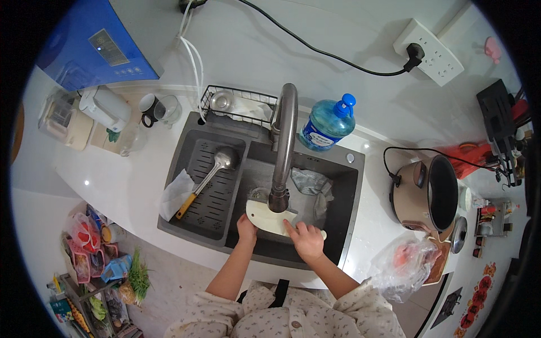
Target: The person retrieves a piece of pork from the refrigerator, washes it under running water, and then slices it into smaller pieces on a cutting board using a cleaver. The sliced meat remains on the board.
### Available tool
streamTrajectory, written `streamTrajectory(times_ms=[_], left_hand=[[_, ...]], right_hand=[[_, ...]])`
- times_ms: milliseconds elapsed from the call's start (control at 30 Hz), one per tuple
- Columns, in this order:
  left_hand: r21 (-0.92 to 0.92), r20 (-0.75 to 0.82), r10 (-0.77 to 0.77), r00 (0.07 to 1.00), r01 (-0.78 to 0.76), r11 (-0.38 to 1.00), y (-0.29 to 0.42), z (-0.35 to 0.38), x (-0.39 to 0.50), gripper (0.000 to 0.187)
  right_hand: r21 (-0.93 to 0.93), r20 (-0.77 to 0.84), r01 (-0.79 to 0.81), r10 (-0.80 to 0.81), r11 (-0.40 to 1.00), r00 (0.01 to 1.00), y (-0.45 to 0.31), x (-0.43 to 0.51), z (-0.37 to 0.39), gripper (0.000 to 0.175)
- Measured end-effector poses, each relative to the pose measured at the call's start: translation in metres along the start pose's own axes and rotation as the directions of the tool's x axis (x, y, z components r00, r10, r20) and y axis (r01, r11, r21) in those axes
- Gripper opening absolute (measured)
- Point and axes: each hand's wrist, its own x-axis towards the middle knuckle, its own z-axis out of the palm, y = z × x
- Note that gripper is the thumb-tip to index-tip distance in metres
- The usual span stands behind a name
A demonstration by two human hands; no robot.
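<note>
My left hand [247,228] grips the near left edge of a flat cream-coloured plastic piece [270,219] with a small hole, perhaps a scraper or cutter. My right hand [305,240] lies against its right part with the index finger extended on the surface; whether it grips the piece cannot be told. The piece is over the right basin of a dark sink [287,253], under the spout of a metal faucet [285,160], which hides part of it. Behind it in the basin lies a wet grey cloth [312,181].
A ladle [209,173] and white paper [176,195] lie on the left drain basin. Behind stand a wire basket [241,95] and a blue-capped detergent bottle [325,126]. An uncovered cooker [427,194] and a plastic bag [405,264] occupy the right counter.
</note>
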Motion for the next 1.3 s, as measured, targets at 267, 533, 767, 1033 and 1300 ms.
streamTrajectory(times_ms=[267,533,767,1033,1300], left_hand=[[-0.123,0.089,-0.187,0.978,0.197,0.973,0.004,0.022,-0.011,0.026],[-0.121,0.372,-0.403,0.836,0.474,0.872,-0.017,0.033,0.014,0.016],[-0.271,0.298,-0.469,0.832,0.544,0.794,-0.01,0.037,0.008,0.022],[-0.107,0.345,-0.526,0.777,0.59,0.801,-0.01,0.016,0.02,0.022],[-0.258,0.182,-0.587,0.789,0.614,0.746,-0.014,0.034,0.018,0.022]], right_hand=[[0.102,-0.012,-0.056,0.057,0.993,0.998,-0.01,0.028,0.005,0.046],[0.425,0.29,-0.441,0.343,0.791,0.893,0.05,0.05,-0.036,0.031],[0.51,0.76,-0.805,0.279,0.304,0.587,0.064,0.063,-0.038,0.027],[0.374,0.927,-0.925,0.025,-0.061,0.373,0.07,0.062,-0.036,0.034],[0.199,0.473,-0.187,0.072,0.962,0.878,0.078,0.15,-0.016,0.031]])
